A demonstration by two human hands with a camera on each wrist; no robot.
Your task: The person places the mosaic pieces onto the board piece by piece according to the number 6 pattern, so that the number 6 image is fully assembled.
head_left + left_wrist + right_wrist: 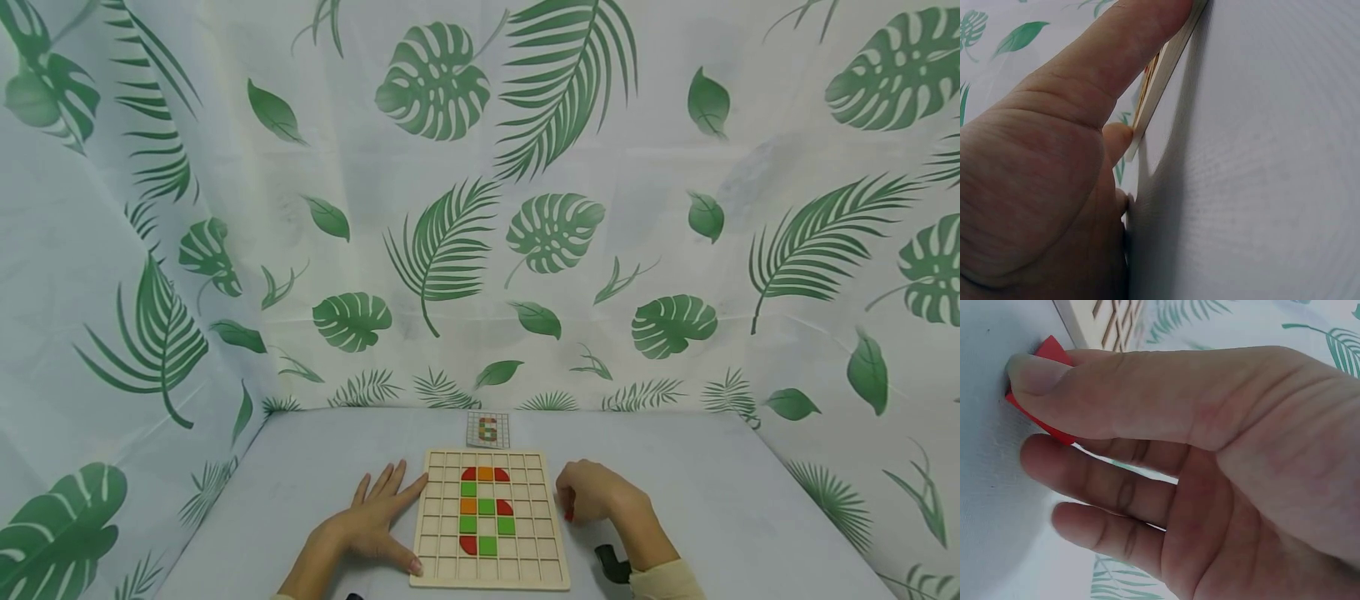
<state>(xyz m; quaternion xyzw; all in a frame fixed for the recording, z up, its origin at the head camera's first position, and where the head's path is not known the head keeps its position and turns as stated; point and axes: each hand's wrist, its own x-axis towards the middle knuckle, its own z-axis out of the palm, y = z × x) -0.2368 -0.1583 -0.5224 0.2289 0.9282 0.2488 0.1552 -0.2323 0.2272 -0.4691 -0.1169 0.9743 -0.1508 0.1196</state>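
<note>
A wooden grid board [525, 527] lies on the table, with red quarter-round, orange square and green square [486, 507] tiles set in its middle columns. My left hand [375, 521] is spread at the board's left side, thumb tip at the lower left corner and index fingertip at the upper left edge. In the left wrist view, the thumb [1110, 56] reaches the board's side. Right of the board, my right hand [596, 493] pinches a red tile [1052, 349] between thumb and index finger, close over the table. The thumb covers much of that tile; its other fingers are loosely bent.
Behind the board lies a small card [487, 430] printed with a grid and a coloured figure resembling a 6. A black curved object [613, 564] is beside the right wrist. White cloth with green leaf prints [555, 233] hangs behind the table and along its sides.
</note>
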